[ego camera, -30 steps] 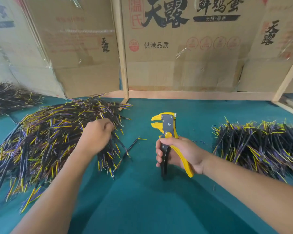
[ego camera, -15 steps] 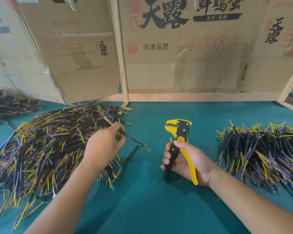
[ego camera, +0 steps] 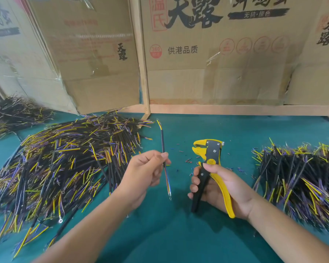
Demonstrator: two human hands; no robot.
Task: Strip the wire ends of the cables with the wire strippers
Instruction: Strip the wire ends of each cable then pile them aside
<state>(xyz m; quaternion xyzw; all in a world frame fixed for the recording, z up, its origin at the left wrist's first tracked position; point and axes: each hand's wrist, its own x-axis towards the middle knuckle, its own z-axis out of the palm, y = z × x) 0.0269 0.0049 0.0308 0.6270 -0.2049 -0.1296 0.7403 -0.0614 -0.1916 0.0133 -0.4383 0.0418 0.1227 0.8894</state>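
The left hand (ego camera: 144, 173) pinched one cable (ego camera: 162, 143) between thumb and fingertips, clamped near its middle, off the mat. The cable's long axis ran almost straight from 12 to 6 o'clock: its upper end, with short yellow wire tips, pointed toward the cardboard (ego camera: 207, 78) at 12, and its lower end, thin wires with what looked like small terminals, hung down at 6.

The right hand (ego camera: 220, 188) was closed around the handles of the stripper (ego camera: 210, 156), held upright. The tool's yellow head sat at the top with its mouth facing 9 o'clock, toward the cable, and the jaws stood slightly apart. From the left hand the stripper head lay at about 3 o'clock, near but not touching.

As I judge it, the coming move turned on this mismatch: the cable stood roughly parallel to the tool, so an end would need swinging toward 3 o'clock to enter the mouth. The piles lay at 9 (ego camera: 65, 164) and 3 (ego camera: 300, 179).
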